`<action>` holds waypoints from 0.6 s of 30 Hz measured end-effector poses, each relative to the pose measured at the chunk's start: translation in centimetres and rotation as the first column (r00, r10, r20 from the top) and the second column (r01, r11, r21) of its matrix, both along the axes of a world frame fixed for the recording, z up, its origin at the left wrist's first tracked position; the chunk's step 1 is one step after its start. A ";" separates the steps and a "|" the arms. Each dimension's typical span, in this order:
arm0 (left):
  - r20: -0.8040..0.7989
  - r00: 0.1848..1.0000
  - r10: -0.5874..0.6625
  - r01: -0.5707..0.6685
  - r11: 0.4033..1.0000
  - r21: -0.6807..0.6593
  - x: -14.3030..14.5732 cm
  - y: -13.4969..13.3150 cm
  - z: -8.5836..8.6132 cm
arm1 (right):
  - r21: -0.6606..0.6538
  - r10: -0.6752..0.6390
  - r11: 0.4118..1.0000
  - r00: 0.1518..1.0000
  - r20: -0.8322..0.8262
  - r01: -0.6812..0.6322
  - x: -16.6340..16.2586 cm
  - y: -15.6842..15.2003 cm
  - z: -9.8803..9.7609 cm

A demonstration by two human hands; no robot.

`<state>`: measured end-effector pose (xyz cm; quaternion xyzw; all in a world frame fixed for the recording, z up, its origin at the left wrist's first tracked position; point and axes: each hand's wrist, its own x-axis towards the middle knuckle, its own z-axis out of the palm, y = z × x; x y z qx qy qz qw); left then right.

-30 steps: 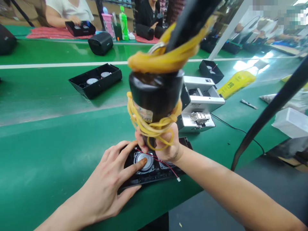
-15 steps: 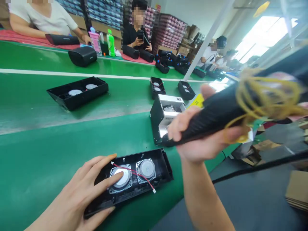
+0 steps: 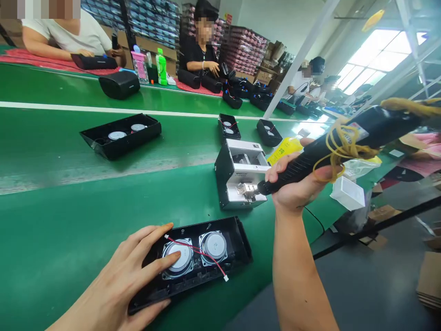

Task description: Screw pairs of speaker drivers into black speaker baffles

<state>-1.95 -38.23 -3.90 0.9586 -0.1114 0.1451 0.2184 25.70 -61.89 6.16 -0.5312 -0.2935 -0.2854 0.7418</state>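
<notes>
A: Head view, go. Left hand?

B: Left hand [image 3: 127, 269]: fingers splayed wide, clasping the left end of a black speaker housing [image 3: 238, 243]. Thumb along the near side, some fingers at the far edge, index finger on the left driver [image 3: 182, 263].

A: Where's the housing?

B: On the green bench top [image 3: 86, 230], near the wearer, cavity up, lying slantwise with its right end farther off. Right driver [image 3: 215, 246] sits just beside the left one. Red wires [image 3: 217, 265] cross over both; one white plug [image 3: 225, 278] lies at the near edge.

A: Right hand?

B: Right hand [image 3: 294, 188]: curled firmly round a black electric screwdriver [image 3: 319, 151], held tilted, tip down and to the left. Yellow bands [image 3: 336, 146] loop round its body. Tip is at the front metal block of a silver-and-black screw feeder [image 3: 225, 177]; can't tell if they touch.

A: Around it?

B: Yellow pouch [image 3: 285, 147] behind the feeder, white plastic box [image 3: 347, 193] right of the right hand. Farther off, three more housings: a larger one [image 3: 120, 140] on the left, two beyond the feeder [image 3: 229, 126] [image 3: 269, 133].

A: People?

B: Across the line, a co-worker in black [image 3: 198, 53] by dark speaker units, another in white [image 3: 69, 34] at a red mat [image 3: 20, 57].
</notes>
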 end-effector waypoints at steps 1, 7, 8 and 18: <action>-0.003 1.000 -0.002 0.002 1.000 0.004 0.0 0.0 0.1 | -0.001 0.003 1.000 1.000 -0.006 -0.003 -0.1 0.0 -0.1; -0.053 0.999 -0.007 0.007 1.000 -0.007 -0.4 0.3 0.4 | -0.012 0.027 1.000 0.999 -0.019 -0.027 -0.3 -0.2 -0.2; -0.060 0.998 -0.006 0.005 1.000 -0.008 -0.5 0.3 0.4 | -0.013 0.030 0.999 0.999 -0.018 -0.030 -0.3 -0.3 -0.3; -0.073 0.996 -0.048 0.047 0.999 -0.017 -1.4 1.0 0.4 | 0.002 0.076 0.997 0.996 -0.045 -0.076 -3.7 -0.8 1.8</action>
